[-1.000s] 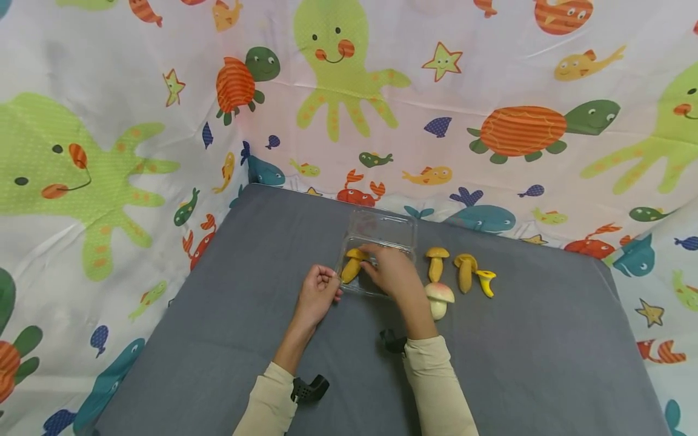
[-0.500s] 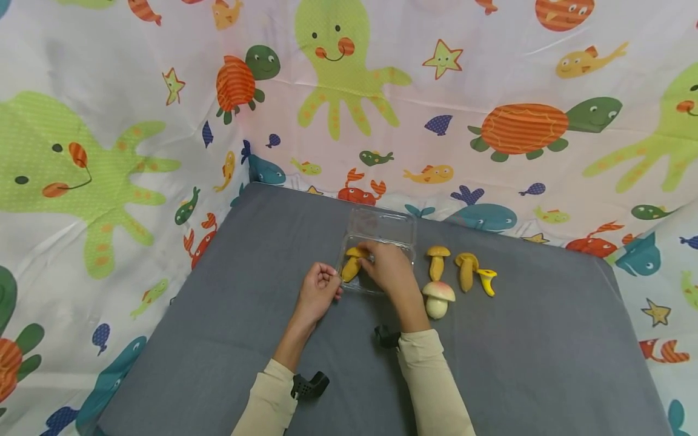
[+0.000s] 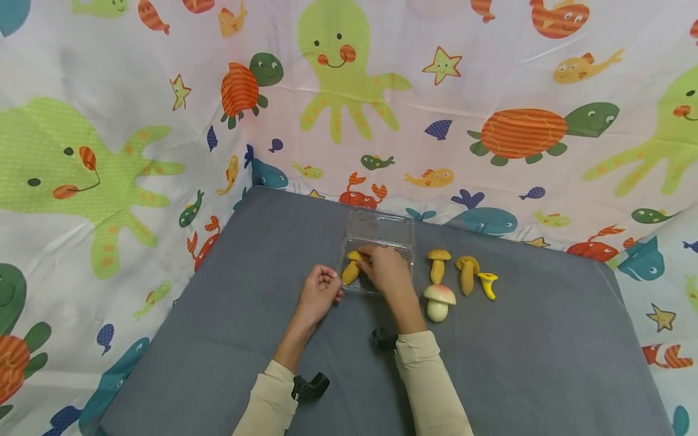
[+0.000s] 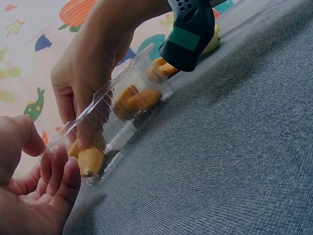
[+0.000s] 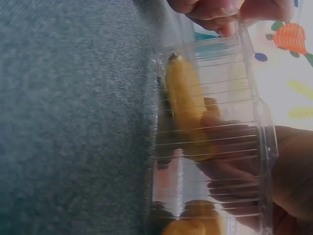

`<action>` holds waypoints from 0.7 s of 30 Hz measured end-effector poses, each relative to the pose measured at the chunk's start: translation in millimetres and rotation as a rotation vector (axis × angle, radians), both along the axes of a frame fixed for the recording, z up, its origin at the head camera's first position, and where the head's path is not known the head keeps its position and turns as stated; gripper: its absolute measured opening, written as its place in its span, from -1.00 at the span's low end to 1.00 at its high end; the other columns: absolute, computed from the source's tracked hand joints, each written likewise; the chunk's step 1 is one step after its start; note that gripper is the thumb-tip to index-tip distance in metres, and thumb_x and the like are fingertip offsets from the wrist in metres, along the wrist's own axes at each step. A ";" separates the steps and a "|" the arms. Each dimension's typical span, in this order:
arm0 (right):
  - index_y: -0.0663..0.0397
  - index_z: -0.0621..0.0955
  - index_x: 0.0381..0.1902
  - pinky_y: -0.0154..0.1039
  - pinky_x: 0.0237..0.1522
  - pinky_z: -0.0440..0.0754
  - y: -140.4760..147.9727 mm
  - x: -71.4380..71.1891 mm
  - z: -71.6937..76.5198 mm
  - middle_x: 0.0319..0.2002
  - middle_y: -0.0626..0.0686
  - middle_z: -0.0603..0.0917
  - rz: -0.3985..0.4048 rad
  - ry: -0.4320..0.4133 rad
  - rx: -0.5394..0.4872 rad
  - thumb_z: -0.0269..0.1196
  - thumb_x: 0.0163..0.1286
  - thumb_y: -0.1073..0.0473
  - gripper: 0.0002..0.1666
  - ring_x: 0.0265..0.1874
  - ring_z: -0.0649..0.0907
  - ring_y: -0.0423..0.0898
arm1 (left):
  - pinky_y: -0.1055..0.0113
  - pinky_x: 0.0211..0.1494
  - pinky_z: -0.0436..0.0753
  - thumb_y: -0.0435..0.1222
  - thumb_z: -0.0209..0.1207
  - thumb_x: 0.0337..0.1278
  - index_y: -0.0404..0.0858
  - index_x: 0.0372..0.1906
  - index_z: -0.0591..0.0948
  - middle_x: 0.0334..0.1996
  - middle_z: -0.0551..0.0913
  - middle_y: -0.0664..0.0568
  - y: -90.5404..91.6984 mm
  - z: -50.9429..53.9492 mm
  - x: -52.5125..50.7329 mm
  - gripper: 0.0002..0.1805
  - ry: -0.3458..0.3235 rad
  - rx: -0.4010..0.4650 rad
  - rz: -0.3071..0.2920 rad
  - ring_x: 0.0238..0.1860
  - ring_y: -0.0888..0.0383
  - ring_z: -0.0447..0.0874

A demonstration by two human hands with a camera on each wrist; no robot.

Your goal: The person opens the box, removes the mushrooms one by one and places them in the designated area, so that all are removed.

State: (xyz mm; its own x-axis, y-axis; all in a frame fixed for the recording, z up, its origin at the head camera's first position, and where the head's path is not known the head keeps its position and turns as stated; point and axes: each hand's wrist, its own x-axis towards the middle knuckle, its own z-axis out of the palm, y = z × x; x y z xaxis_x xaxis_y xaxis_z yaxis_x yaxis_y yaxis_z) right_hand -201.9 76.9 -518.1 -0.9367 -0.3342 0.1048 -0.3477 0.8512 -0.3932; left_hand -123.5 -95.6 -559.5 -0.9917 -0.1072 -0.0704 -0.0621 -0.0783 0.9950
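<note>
A clear plastic clamshell box [image 3: 380, 227] stands with its lid raised at the back. My left hand [image 3: 317, 297] pinches the box's near left corner. Inside, at the left, lies a yellow-brown toy mushroom [image 3: 351, 274], stem toward me. My right hand [image 3: 388, 271] reaches into the box, its thumb and fingers pinching this mushroom near the cap, as the right wrist view shows through the wall. More yellow-brown toy mushroom [image 4: 142, 99] shapes show through the plastic in the left wrist view; I cannot tell whether they lie inside. The right hand hides much of the box's floor in the head view.
Right of the box lie two yellow-brown mushrooms [image 3: 438, 267], a bright yellow trumpet-shaped mushroom [image 3: 488, 284] and a cream mushroom with a pinkish cap [image 3: 438, 303]. A grey cloth [image 3: 545, 351] covers the table. A sea-animal curtain [image 3: 382, 91] rises behind and at the sides.
The right forearm has shifted slightly left, while its fingers stay at the mushroom in the box. The left hand keeps its place at the corner. The head view has tilted a little.
</note>
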 end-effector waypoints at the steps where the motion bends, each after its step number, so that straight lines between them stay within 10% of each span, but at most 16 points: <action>1: -0.12 0.78 0.17 0.12 -0.25 0.78 0.4 0.4 -0.7 -0.03 0.02 0.83 0.004 0.008 -0.005 0.44 0.45 0.02 -0.64 -0.19 0.81 0.09 | 0.42 -0.40 0.72 -0.51 0.16 0.29 -0.39 -0.10 0.48 -0.39 0.57 -0.03 0.4 -0.1 -0.1 -0.85 -0.002 0.003 0.004 -0.43 0.07 0.69; 21: -0.09 0.77 0.18 -0.02 -0.44 0.67 11.7 7.3 -3.4 -0.09 0.02 0.85 0.035 0.094 -0.095 0.38 0.51 0.11 -0.67 -0.44 0.73 -0.02 | 0.43 -0.40 0.73 -0.51 0.14 0.30 -0.38 -0.10 0.48 -0.40 0.58 -0.02 1.6 -2.0 -1.0 -0.86 0.012 0.032 0.031 -0.42 0.07 0.70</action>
